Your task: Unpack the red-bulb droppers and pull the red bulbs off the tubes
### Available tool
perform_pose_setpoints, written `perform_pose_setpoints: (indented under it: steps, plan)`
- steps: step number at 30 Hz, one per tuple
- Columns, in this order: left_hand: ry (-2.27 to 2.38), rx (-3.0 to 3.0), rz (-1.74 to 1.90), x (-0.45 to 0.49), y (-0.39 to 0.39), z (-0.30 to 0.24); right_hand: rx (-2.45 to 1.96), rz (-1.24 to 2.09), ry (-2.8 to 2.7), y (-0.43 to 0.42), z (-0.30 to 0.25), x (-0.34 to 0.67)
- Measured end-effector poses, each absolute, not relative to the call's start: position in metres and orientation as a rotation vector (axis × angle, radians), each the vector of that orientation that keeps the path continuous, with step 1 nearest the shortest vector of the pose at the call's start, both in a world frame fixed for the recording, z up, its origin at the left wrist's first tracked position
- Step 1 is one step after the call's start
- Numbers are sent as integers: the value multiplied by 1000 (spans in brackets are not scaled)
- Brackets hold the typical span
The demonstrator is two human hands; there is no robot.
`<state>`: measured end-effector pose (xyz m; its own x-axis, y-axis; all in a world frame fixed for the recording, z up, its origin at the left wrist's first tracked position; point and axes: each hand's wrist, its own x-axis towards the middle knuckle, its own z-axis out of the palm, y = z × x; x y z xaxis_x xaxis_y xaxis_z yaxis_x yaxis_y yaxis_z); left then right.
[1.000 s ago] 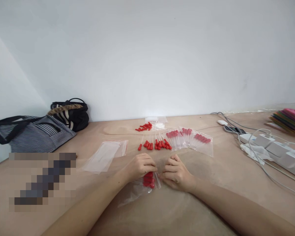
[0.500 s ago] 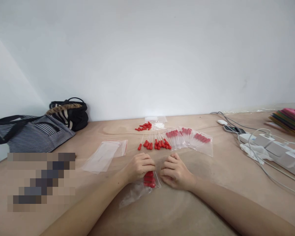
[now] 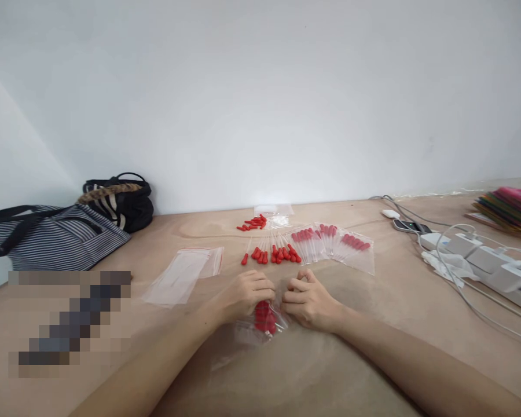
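Between my hands on the table is a clear zip bag (image 3: pixel 247 335) with several red-bulbed droppers (image 3: pixel 264 318) inside, their bulbs bunched together. My left hand (image 3: pixel 249 294) is closed on the bag's upper part, its fingers curled over the topmost bulbs. My right hand (image 3: pixel 308 301) is closed at the bag's right edge, and its fingertips are partly hidden. Just beyond lie loose droppers (image 3: pixel 282 253) with their red bulbs toward me. Filled bags of droppers (image 3: pixel 351 249) overlap to their right. Flat clear bags (image 3: pixel 178 278) lie to the left.
Loose red bulbs (image 3: pixel 254 222) lie near the wall beside another clear packet (image 3: pixel 273 211). A striped bag (image 3: pixel 65 237) and a black bag (image 3: pixel 134 202) stand at left. On the right are a phone (image 3: pixel 410 227), white chargers (image 3: pixel 495 263), cables and a colourful stack (image 3: pixel 510 211).
The bag's loose lower left part has drawn up toward my hands, and the bulbs in it have bunched and turned. Both hands stay almost in place; the view has shifted slightly.
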<state>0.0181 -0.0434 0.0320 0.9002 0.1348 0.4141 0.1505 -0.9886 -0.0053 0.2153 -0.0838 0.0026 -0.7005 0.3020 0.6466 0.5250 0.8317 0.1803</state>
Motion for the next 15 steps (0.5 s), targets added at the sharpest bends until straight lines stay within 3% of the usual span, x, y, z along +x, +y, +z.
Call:
perform_pose_setpoints:
  steps: [7,11,15]
  plan:
    - [-754,-3248,-598,-2,-59,37,-767,-244,-2426,-83,5,224]
    - [-1020,-3287,-371,-21,-83,32,-816,111,-2450,-83,7,230]
    - [-1149,-3277,-445,-25,-90,28,-995,391,-2390,-82,7,229]
